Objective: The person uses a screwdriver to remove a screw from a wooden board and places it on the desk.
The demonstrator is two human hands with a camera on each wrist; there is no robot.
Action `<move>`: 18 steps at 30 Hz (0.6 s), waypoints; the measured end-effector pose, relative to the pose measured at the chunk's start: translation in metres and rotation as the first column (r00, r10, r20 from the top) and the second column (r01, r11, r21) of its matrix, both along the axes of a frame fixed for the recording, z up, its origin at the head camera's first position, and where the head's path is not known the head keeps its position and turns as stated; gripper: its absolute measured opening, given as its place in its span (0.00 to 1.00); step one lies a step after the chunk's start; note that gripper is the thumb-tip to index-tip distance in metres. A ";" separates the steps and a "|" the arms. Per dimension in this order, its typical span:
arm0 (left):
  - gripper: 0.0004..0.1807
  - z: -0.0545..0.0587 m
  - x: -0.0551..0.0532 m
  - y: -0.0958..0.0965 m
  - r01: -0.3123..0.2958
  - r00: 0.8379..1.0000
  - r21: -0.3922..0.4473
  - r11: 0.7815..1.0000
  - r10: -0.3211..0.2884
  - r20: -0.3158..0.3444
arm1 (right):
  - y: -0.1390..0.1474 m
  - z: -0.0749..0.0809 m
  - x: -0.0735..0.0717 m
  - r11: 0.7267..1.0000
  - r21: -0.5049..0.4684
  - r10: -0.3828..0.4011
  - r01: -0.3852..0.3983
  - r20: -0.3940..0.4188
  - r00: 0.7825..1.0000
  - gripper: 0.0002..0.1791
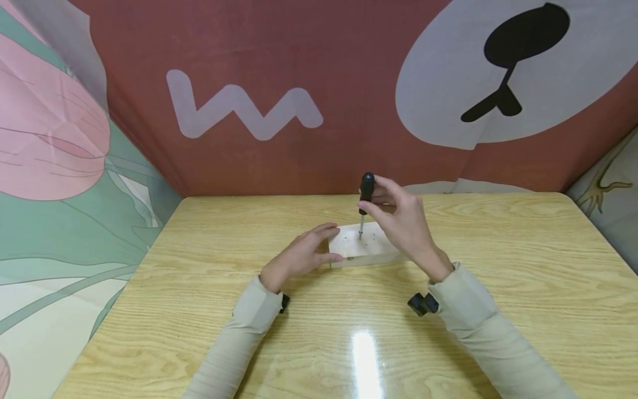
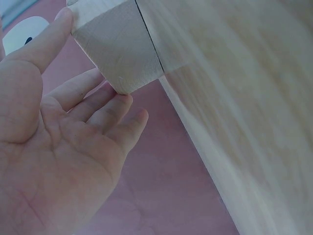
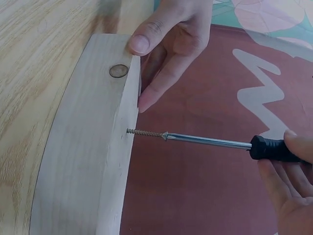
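A pale wooden block [image 1: 379,249] lies on the table with small holes in its top face. My left hand [image 1: 301,252] holds the block's left end, thumb on the near side and fingers at the far side. The end face of the block [image 2: 115,54] shows between thumb and fingers in the left wrist view. With my right hand [image 1: 406,221] I grip the black handle of a screwdriver [image 1: 366,191], held upright above the block. Its tip meets the head of a screw [image 3: 146,133], whose point is at the block's top face. Most of the screw's thread is exposed.
The wood-grain table [image 1: 199,332] carries a bright light reflection near its front. Behind it hangs a reddish-brown printed cloth [image 1: 299,166], with a floral cloth [image 1: 50,221] at the left. A black wrist device [image 1: 422,304] sits below the right sleeve.
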State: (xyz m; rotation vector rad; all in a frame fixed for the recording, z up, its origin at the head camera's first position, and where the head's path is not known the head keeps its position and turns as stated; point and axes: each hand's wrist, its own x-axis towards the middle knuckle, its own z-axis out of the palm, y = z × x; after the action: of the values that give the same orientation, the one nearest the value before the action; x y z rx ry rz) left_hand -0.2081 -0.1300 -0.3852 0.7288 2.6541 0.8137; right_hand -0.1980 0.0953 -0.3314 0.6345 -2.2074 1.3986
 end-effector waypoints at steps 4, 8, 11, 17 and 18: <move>0.38 -0.001 0.000 0.000 0.005 1.000 0.003 1.000 -0.005 -0.007 | 0.000 0.000 0.001 1.000 0.001 0.008 -0.008 0.031 0.999 0.25; 0.38 -0.003 -0.001 0.000 0.007 1.000 0.003 1.000 -0.007 -0.018 | -0.001 -0.002 0.001 1.000 0.006 -0.014 0.014 0.023 1.000 0.23; 0.38 -0.003 -0.001 0.000 0.005 1.000 -0.001 1.000 -0.005 -0.021 | -0.001 -0.002 0.000 0.999 0.012 -0.040 0.040 0.009 0.999 0.22; 0.38 -0.002 0.000 0.000 0.005 1.000 -0.002 1.000 -0.005 -0.021 | 0.001 -0.003 0.000 0.999 -0.005 -0.038 0.038 0.000 0.999 0.23; 0.38 -0.002 0.000 0.000 0.005 1.000 -0.002 1.000 -0.005 -0.022 | 0.001 -0.004 0.000 0.999 -0.007 -0.034 0.034 -0.001 0.999 0.23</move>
State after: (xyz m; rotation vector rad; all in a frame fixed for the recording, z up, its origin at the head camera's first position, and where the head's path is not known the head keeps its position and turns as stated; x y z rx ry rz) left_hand -0.2085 -0.1297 -0.3873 0.7482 2.6714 0.8066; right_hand -0.1982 0.0964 -0.3351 0.5926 -2.2008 1.3885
